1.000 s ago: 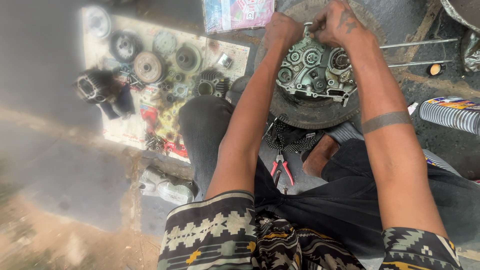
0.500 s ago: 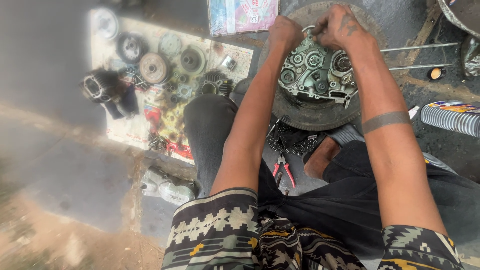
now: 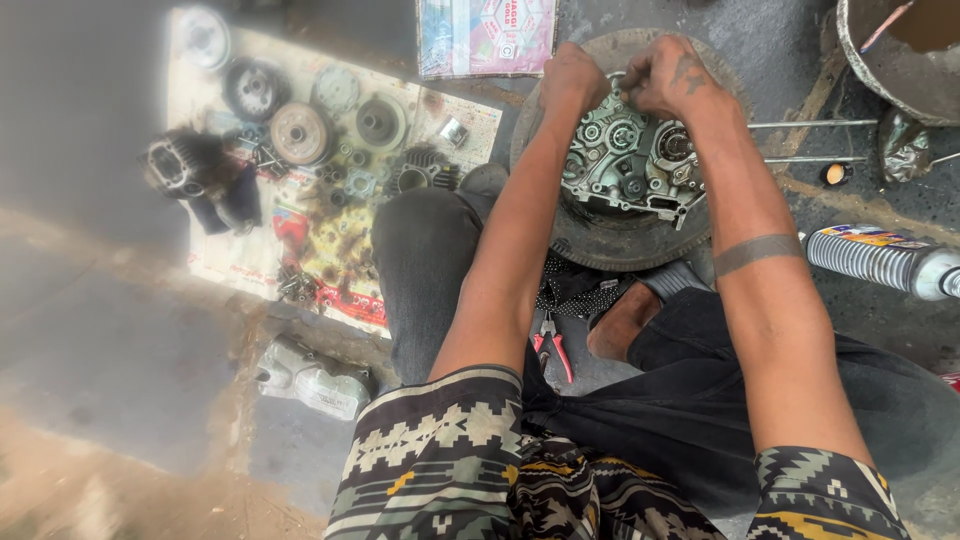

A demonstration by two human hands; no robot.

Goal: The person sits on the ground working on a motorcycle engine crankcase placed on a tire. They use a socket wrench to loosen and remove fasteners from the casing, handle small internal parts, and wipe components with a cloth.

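Nearest the camera were the patterned sleeves (image 3: 440,450) and dark trousers of the seated person, knees spread. Between the legs, on the ground, lay red-handled pliers (image 3: 551,345), and a bare foot (image 3: 622,322) showed just beside them. To the left of the left thigh, a grey metal cover (image 3: 312,377) lay on the concrete.

Further out, both forearms reached forward to an engine case (image 3: 630,170), which sat open-side up on a round, rusty disc (image 3: 620,245) in front of the knees. The left hand (image 3: 573,78) was curled into a fist at the case's far left edge, fingers closed, but what it gripped was hidden. The right hand (image 3: 668,78) was just beside it at the far edge, fingers pinched together over the gears; whether it held anything could not be told. The right forearm bore a dark band tattoo (image 3: 756,252).

To the right lay a ribbed silver shock absorber (image 3: 880,262), and beyond it two thin rods (image 3: 810,125) on the ground. To the left, a dirty sheet (image 3: 240,270) carried loose parts: a finned cylinder (image 3: 420,170), round clutch pieces (image 3: 300,132), gears and small bolts. A black cylinder head (image 3: 175,165) sat at the sheet's left edge. Farthest off were a pink-and-blue packet (image 3: 487,35) and, at the top right, a metal basin (image 3: 900,60).
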